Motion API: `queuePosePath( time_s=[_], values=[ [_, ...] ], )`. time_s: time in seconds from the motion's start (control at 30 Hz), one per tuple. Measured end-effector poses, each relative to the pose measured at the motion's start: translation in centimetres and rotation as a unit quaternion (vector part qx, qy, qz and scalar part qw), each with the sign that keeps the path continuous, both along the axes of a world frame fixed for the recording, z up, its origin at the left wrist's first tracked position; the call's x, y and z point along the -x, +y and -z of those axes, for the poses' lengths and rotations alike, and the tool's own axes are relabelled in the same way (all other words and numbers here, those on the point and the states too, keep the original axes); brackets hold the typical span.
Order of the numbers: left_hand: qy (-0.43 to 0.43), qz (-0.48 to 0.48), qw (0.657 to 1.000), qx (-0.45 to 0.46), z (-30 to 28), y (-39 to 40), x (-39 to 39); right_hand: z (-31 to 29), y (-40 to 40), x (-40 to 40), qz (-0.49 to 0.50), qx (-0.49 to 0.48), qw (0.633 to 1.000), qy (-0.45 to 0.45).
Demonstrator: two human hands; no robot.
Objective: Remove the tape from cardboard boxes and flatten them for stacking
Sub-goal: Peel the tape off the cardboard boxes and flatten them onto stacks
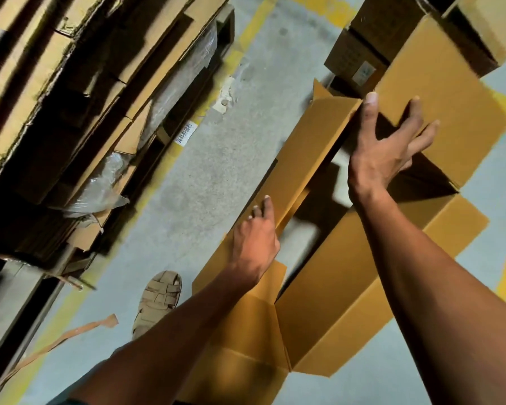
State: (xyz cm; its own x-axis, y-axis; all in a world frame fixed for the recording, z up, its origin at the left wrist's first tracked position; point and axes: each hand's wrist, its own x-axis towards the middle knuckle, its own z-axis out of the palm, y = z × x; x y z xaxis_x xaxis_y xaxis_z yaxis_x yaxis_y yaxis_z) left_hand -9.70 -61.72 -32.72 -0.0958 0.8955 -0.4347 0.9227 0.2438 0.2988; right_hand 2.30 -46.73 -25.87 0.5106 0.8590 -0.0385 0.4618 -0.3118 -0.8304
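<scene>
Both hands are reaching over the open box; the right hand, grip spread, is perhaps touching its wall; the left hand, fingers relaxed, is resting on a flap.

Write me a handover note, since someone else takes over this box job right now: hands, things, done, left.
Left hand: open, fingers on the near wall of the open box.
Right hand: open, spread over the far wall.
The box stands on the floor, flaps out, not yet flat.
A peeled tape strip lies by the foot.
Flattened cardboard stack at left.
Left: collapse the box, stack it.
</scene>
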Motion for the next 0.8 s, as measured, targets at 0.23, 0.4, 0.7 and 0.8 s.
queuePosePath(
  time_s=[0.23, 0.4, 0.7, 0.8],
  values=[
    [0.022, 0.003, 1.0, 0.021, -0.5, -2.0, -0.2, 0.8, 0.7, -0.3, 0.049, 0.023, 0.997, 0.063],
    [0.041, -0.03, 0.998, 0.049, -1.4, -3.1, -2.3, -0.2, 0.1, 1.9, 0.006, 0.088, 0.991, 0.097],
    [-0.01, -0.007, 1.0, 0.015, -5.0, -2.3, -2.6, -3.4, 3.3, 3.2, -0.061, -0.008, 0.994, 0.087],
    [-0.083, 0.02, 0.991, -0.103, -6.5, -2.0, -1.0, -5.8, 4.5, 1.6, -0.061, -0.045, 0.984, 0.158]
  ],
)
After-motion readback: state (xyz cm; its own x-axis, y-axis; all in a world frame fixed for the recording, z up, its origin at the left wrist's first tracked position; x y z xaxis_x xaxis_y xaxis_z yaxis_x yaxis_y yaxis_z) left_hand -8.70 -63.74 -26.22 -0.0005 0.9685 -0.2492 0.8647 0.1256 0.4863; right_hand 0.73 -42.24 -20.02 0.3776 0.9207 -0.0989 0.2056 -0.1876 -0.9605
